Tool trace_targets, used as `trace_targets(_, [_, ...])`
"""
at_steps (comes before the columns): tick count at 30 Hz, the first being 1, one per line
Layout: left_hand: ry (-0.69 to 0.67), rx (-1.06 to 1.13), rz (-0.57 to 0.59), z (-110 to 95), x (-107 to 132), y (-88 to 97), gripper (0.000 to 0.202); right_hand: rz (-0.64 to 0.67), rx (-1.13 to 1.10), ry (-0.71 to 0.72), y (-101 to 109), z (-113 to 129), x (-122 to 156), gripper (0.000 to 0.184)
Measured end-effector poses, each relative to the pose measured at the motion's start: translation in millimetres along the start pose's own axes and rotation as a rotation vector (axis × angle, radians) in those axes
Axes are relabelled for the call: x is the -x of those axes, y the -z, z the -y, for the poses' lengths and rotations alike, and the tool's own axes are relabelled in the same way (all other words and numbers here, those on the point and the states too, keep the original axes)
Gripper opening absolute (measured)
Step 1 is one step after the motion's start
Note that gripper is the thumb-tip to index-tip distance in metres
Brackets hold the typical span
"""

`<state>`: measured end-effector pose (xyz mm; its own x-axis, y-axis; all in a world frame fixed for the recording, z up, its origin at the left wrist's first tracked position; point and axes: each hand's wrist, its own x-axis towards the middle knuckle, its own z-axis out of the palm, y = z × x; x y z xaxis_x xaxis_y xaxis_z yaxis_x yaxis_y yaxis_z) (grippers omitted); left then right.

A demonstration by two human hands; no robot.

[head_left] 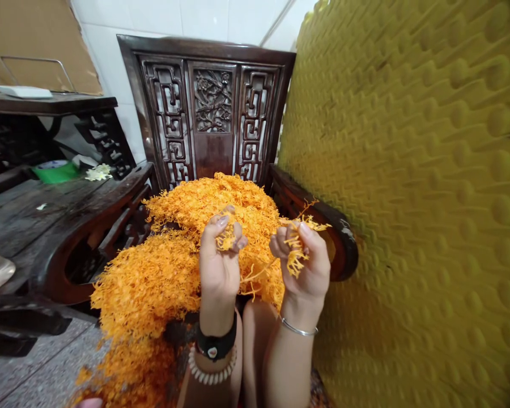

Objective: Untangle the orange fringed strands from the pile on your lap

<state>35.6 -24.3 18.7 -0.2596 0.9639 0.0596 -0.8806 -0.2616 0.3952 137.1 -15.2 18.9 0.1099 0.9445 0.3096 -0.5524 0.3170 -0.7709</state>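
A big heap of orange, branching strands (153, 277) that look like cordyceps fungus fills the seat of a dark carved wooden chair (215, 153) and spills down its front left. My left hand (221, 260) is raised over the heap, its fingers curled round a small clump of strands (226, 235). Beside it, my right hand (304, 260) pinches another tuft (296, 255) between thumb and fingers, with sprigs sticking out above and below. A few loose strands (255, 276) hang between the two hands.
On my right stands a tall yellow embossed mat (408, 170), close to the chair's armrest (344, 238). To the left, a dark wooden seat (25, 209) carries a roll of green tape (56, 171) and a pale flower-like piece (98, 172). Behind is a white tiled wall (204, 20).
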Motion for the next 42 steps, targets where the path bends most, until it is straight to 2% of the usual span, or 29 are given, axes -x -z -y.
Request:
trace_targets(4, [-0.057,-0.100,-0.025,10.9,-6.6,2.5,0.004,-0.029,0.053,-0.038,-3.1,-5.5,-1.7,0.037])
trace_targets(6, [-0.123,-0.159,-0.031,13.6,-13.0,6.1,0.011,-0.054,0.067,-0.041,-4.0,-8.5,-1.8,0.035])
trace_targets(9, [-0.275,-0.212,-0.055,3.0,-24.9,16.5,0.025,-0.047,0.109,-0.036,-2.5,-11.9,-3.9,0.036])
trace_targets(11, [-0.467,-0.296,-0.110,-17.2,-31.1,27.9,0.026,-0.029,0.153,-0.020,-0.8,-11.4,-6.0,0.038])
trace_targets(14, [-0.795,-0.596,-0.154,-61.7,-33.4,51.1,0.017,-0.063,0.178,0.043,0.7,-2.8,-7.3,0.037])
trace_targets(17, [-0.939,-1.027,-0.207,-103.8,-32.2,81.4,0.011,-0.121,0.095,0.124,0.3,15.6,-3.5,0.034])
trace_targets(19, [-0.910,-1.445,-0.300,-120.8,-34.4,106.6,0.018,-0.121,0.058,0.176,-0.4,28.7,2.1,0.040])
trace_targets(21, [-0.731,-1.869,-0.344,-126.3,-39.6,134.9,0.030,-0.148,0.088,0.234,-1.3,37.6,9.3,0.045])
trace_targets(22, [-0.591,-2.042,-0.314,-125.0,-42.5,149.3,0.034,-0.177,0.117,0.268,-1.9,39.7,12.9,0.045])
trace_targets(24, [-0.449,-2.146,-0.247,-116.4,-46.8,175.3,0.031,-0.232,0.181,0.333,-3.5,38.9,19.0,0.037])
trace_targets(26, [-0.375,-2.186,-0.198,-103.9,-47.8,194.4,0.028,-0.229,0.258,0.368,-5.0,33.9,22.3,0.029])
trace_targets(29, [-0.307,-2.227,-0.138,-89.9,-45.2,206.7,0.034,-0.151,0.377,0.320,-4.9,26.3,22.0,0.025])
trace_targets(33, [-0.273,-2.208,-0.122,-91.5,-42.5,196.2,0.044,-0.070,0.518,0.240,-0.3,25.4,20.3,0.026])
trace_targets(35, [-0.320,-2.171,-0.130,-96.4,-38.6,179.3,0.046,-0.036,0.562,0.224,1.0,27.5,20.9,0.029])
trace_targets(37, [-0.446,-2.038,-0.095,-97.2,-29.4,153.0,0.044,0.020,0.590,0.203,-0.1,28.6,22.5,0.033])
trace_targets(39, [-0.624,-1.747,0.023,-89.8,-15.1,118.0,0.041,0.081,0.583,0.162,-3.3,26.5,24.7,0.036])
trace_targets(40, [-0.663,-1.584,0.114,-82.7,-7.1,98.4,0.043,0.113,0.562,0.129,-5.3,24.1,26.1,0.038])
trace_targets(42, [-0.671,-1.288,0.389,-63.7,7.1,59.5,0.058,0.184,0.502,0.044,-8.5,17.2,29.4,0.042])
